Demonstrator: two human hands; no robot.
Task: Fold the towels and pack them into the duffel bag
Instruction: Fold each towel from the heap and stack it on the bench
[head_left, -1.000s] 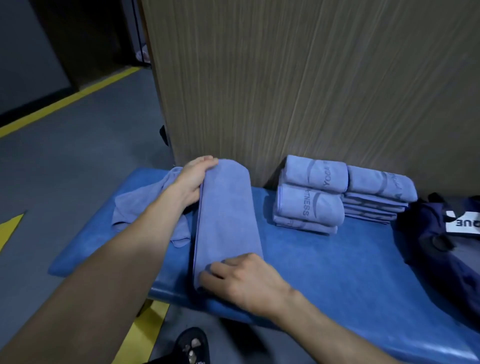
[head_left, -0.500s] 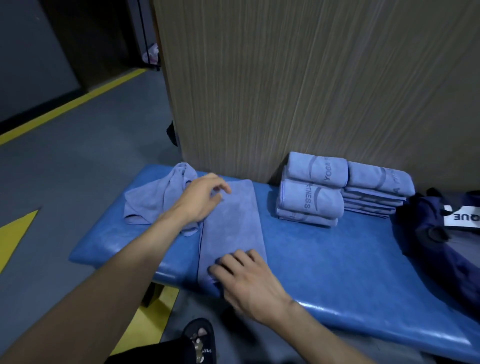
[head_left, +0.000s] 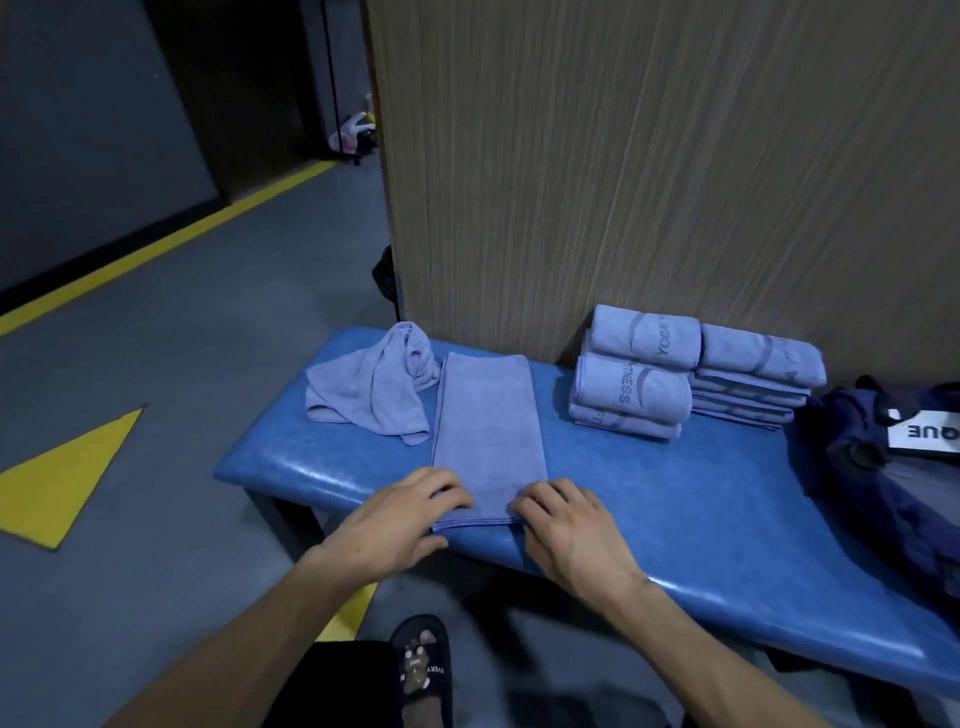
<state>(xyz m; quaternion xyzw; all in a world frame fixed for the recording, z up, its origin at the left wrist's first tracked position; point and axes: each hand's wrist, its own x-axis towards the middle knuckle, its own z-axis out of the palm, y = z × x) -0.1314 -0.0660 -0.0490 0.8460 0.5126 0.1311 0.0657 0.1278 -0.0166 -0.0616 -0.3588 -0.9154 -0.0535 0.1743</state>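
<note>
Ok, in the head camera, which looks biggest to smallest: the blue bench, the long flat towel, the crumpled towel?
1. blue bench, clearly biggest.
2. long flat towel.
3. crumpled towel, though bunching hides its true size.

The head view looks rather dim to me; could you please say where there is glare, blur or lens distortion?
Head view: dim overall; glare streaks the blue bench along its near edge; the bench bows from wide-angle distortion; the sandal and floor at the bottom are blurred; the folded towel is fairly sharp.

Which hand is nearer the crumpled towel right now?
Left. The left hand sits at the folded strip's near-left corner, below the crumpled towel; the right hand is at the near-right corner, farther away.
</note>
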